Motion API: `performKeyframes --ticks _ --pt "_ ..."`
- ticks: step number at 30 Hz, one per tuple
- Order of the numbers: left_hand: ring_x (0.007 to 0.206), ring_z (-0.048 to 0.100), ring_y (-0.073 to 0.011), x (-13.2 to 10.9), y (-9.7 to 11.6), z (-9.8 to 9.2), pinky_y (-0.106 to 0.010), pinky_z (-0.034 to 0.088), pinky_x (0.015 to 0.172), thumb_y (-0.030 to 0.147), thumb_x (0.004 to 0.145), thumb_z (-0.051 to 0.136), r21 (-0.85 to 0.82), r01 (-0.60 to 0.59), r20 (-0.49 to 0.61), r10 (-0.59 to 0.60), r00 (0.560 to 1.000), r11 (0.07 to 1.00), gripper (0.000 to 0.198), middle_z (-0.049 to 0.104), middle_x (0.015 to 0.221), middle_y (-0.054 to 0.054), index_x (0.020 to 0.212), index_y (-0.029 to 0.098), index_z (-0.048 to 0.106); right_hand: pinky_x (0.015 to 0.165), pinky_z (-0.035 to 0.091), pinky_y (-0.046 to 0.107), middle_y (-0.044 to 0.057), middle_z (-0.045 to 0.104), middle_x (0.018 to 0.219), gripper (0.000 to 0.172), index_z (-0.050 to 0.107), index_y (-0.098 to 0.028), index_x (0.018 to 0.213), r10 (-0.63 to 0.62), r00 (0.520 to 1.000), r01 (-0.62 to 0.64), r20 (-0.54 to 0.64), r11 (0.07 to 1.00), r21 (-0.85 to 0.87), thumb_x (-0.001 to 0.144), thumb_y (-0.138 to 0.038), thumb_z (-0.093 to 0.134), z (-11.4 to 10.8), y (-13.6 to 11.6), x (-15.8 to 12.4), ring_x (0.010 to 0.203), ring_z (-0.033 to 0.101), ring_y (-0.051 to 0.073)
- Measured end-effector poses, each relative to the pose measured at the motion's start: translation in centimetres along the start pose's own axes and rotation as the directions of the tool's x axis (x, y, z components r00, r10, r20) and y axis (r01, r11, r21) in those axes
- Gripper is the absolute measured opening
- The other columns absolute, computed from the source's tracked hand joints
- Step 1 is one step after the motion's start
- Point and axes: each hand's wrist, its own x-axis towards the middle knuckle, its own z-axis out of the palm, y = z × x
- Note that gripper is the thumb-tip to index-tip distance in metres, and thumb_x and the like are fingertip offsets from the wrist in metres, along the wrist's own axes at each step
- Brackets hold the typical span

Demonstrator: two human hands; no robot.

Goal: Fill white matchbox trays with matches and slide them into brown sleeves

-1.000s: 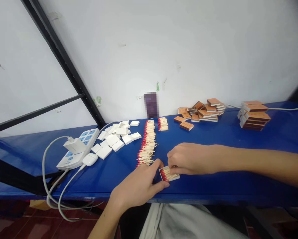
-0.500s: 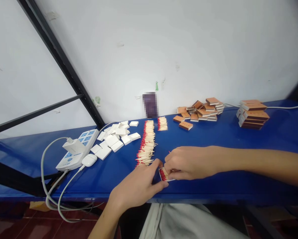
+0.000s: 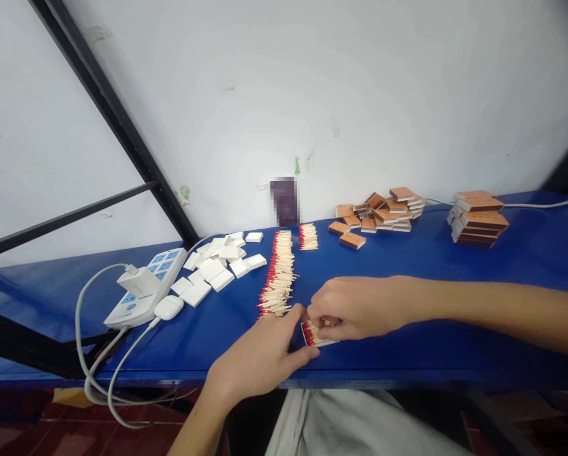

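A small white matchbox tray (image 3: pixel 306 335) lies on the blue shelf with red-headed matches (image 3: pixel 315 331) inside it. My left hand (image 3: pixel 259 354) grips the tray at its left end, thumb on the near side and index finger on the far side. My right hand (image 3: pixel 345 307) reaches over the tray from the right, fingers curled and pinched on matches in it. Those fingers hide part of the tray. Just beyond my left hand runs a long row of loose matches (image 3: pixel 280 269), heads to the left. A smaller bunch of matches (image 3: pixel 308 237) lies behind it.
White trays (image 3: pixel 212 268) are heaped at the left, near a power strip (image 3: pixel 144 304) with a charger, cables and a white earbud case (image 3: pixel 168 308). Orange matchboxes (image 3: pixel 385 214) lie piled at the back right; more stand in a stack (image 3: pixel 478 218). A black frame post (image 3: pixel 122 126) rises at left.
My right hand has shifted slightly over the tray, showing more of the matches inside. The red match head that stuck up behind it is out of sight. My left hand keeps its grip.
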Motion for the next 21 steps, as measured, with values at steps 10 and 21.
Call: performKeyframes --ticks 10,21 --pt "0.061 0.053 -0.0169 0.0 0.0 -0.1 -0.025 0.034 0.057 0.048 0.097 0.056 -0.024 0.026 0.015 -0.025 1.0 0.999 0.028 0.054 0.07 0.005 0.115 0.027 0.051 0.059 0.032 0.026 0.005 0.064 0.077 0.017 0.065 -0.017 0.079 0.291 0.957 -0.29 -0.01 0.95 -0.114 0.087 -0.031 0.059 -0.8 3.6 0.4 0.072 0.054 0.018" --pt "0.059 0.054 -0.0166 0.0 0.0 -0.1 -0.027 0.034 0.056 0.048 0.097 0.055 -0.024 -0.012 0.012 0.012 1.0 1.0 0.029 0.059 0.075 0.004 0.112 0.024 0.051 0.056 0.028 0.026 -0.001 0.06 0.065 0.009 0.061 -0.018 0.074 0.072 0.997 -0.074 -0.036 0.996 -0.047 0.082 -0.018 0.057 0.0 -0.3 0.0 0.056 0.045 0.011"
